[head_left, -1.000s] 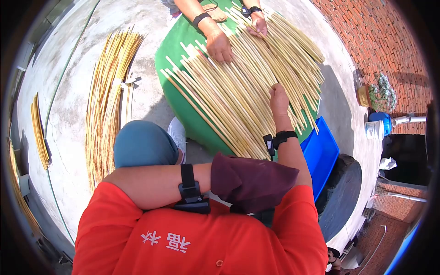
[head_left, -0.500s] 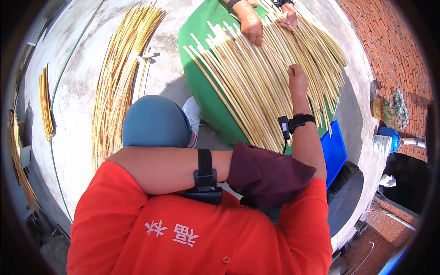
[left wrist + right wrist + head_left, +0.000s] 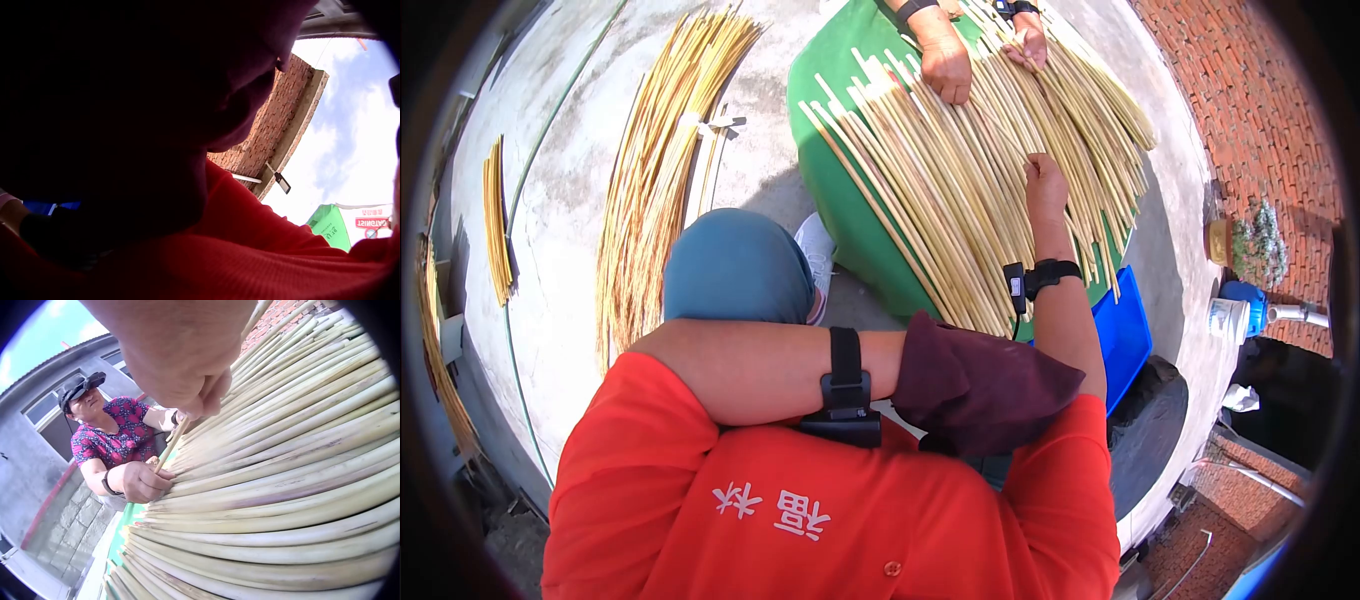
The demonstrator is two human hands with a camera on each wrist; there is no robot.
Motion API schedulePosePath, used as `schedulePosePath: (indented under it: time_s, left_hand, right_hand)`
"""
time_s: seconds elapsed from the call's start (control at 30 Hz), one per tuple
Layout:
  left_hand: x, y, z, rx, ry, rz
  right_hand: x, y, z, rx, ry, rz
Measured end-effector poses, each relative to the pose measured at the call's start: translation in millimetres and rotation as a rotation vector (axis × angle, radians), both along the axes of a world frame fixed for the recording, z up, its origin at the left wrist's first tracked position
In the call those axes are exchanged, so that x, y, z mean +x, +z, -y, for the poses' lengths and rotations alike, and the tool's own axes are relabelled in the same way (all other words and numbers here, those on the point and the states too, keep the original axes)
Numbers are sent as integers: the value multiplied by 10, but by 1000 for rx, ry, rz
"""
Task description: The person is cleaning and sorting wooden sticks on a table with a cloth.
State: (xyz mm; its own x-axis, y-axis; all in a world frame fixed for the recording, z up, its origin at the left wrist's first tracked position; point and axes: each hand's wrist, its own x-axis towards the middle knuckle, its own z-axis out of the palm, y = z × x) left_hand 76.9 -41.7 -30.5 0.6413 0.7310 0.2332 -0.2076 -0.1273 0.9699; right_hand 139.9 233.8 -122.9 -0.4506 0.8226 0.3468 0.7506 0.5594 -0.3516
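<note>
In the head view my right hand [image 3: 1047, 187] is raised over a wide layer of pale plant stalks [image 3: 940, 190] on a green cloth [image 3: 830, 150]. The right wrist view shows its curled fingers pinching a stalk [image 3: 170, 447], whose far end runs into another person's hand [image 3: 142, 482]. My left forearm [image 3: 750, 370] lies bent across my body, and a maroon cloth [image 3: 990, 385] covers the left hand completely. Dark cloth fills much of the left wrist view. Across the stalks, the other person's two hands [image 3: 946, 72] work at the far side.
A bundle of thin yellow stalks [image 3: 665, 170], tied with a white strip, lies on the concrete floor [image 3: 560, 250] at left. A smaller bundle [image 3: 497, 220] is farther left. At right are a blue tray [image 3: 1122, 335], a flowerpot [image 3: 1220, 243] and a white bucket [image 3: 1228, 318].
The head view has swung, so the whole scene sits lower and farther right than a second ago. In the last half second my right hand has shifted only slightly.
</note>
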Motion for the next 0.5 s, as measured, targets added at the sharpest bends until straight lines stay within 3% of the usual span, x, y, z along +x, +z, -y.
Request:
schedulePosePath:
  time_s: [0.07,0.1,0.13,0.2,0.37,0.5]
  left_hand:
    - [55,23,-28,26,10,-34]
    - [-232,-50,64,43,13,-53]
    - [49,33,-41,56,16,-70]
    - [-247,-24,99,85,12,-101]
    - [-123,36,11,144,6,-170]
    - [-66,68,-8,184,-2,-227]
  right_hand:
    - [30,-19,23,24,-2,7]
    - [38,-22,39,-14,-22,3]
    - [44,-26,55,-55,-42,-1]
    - [94,-141,91,-102,-80,161]
    - [246,-365,351,-188,0,49]
    - [436,-512,579,-202,-61,39]
